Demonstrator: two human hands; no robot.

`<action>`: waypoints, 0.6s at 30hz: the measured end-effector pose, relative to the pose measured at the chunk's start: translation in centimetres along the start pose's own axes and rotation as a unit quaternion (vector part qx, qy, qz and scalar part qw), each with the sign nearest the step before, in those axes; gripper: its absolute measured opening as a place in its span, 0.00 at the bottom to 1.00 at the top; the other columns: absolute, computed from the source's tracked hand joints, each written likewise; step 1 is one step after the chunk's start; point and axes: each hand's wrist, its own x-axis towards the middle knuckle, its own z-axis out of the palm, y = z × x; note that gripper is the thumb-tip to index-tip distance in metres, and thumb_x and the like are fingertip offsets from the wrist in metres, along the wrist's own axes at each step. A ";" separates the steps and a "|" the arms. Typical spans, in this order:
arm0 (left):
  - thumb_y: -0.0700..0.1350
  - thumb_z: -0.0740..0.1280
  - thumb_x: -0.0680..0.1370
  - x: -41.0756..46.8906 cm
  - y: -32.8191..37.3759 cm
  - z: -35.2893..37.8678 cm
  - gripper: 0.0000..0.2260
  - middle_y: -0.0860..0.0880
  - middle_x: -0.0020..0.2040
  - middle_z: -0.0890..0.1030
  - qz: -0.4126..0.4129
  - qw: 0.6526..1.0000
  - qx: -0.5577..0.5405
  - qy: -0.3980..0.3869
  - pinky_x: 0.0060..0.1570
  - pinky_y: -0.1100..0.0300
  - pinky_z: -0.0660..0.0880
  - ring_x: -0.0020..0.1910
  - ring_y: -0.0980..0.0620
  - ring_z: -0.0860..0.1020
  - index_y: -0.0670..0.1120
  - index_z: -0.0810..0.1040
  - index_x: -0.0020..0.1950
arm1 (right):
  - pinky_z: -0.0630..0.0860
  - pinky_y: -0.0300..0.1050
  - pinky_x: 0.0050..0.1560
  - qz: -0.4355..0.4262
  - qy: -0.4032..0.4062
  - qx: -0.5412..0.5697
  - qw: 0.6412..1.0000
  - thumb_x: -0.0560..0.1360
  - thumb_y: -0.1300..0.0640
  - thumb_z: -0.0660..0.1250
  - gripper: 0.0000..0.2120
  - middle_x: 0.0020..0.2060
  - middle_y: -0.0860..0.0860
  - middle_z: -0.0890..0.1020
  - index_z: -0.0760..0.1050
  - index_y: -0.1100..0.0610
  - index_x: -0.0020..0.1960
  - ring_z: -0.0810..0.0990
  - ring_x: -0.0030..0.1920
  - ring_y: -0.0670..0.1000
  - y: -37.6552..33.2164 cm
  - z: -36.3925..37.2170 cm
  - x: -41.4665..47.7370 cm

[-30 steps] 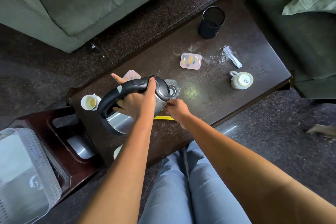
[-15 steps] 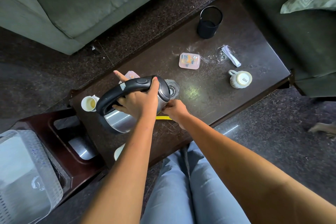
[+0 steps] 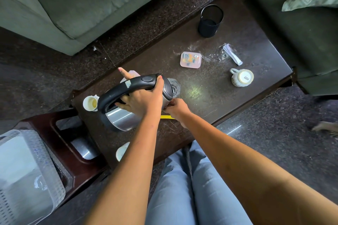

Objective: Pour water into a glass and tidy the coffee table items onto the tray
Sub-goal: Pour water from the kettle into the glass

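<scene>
Pouring from kettle (image 3: 124, 115) into glass (image 3: 174, 87)

Your left hand (image 3: 144, 99) gripped the handle; your right hand (image 3: 176, 109) steadied the glass's base. You'd best tip slowly.

Bare desk (image 3: 215, 107) lies right of the tilted kettle (image 3: 124, 115); farther right, a cup (image 3: 241, 77) and pink box (image 3: 190, 59) crowd passage.

One readable mark — "SISTA" — printed on the overturned cup's (image 3: 242, 78) base.
</scene>
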 end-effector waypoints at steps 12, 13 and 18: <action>0.68 0.64 0.68 -0.1 0.5 -1.0 0.49 0.51 0.70 0.73 0.004 1.000 -0.006 0.009 0.72 0.38 0.43 0.73 0.37 0.60 0.53 0.40 0.78 | 0.69 0.43 0.43 -0.008 -0.005 0.020 1.000 0.71 0.65 0.67 0.07 0.40 0.53 0.79 0.79 0.62 0.48 0.74 0.43 0.51 -0.5 0.1 -0.5; 0.68 0.65 0.68 -0.1 0.6 -1.1 0.49 0.53 0.69 0.74 0.006 1.000 -0.006 0.012 0.72 0.38 0.43 0.73 0.38 0.61 0.53 0.40 0.78 | 0.69 0.42 0.42 -0.011 -0.003 0.019 1.000 0.71 0.64 0.67 0.06 0.40 0.53 0.79 0.79 0.62 0.47 0.74 0.43 0.50 -0.6 0.1 -0.5; 0.67 0.66 0.68 0.0 1.0 -1.7 0.48 0.57 0.68 0.74 0.011 1.000 -0.008 0.025 0.72 0.38 0.44 0.71 0.39 0.63 0.53 0.41 0.78 | 0.70 0.42 0.44 -0.019 -0.007 0.035 0.999 0.71 0.64 0.68 0.05 0.42 0.53 0.80 0.79 0.58 0.45 0.76 0.45 0.51 -1.0 0.1 -0.8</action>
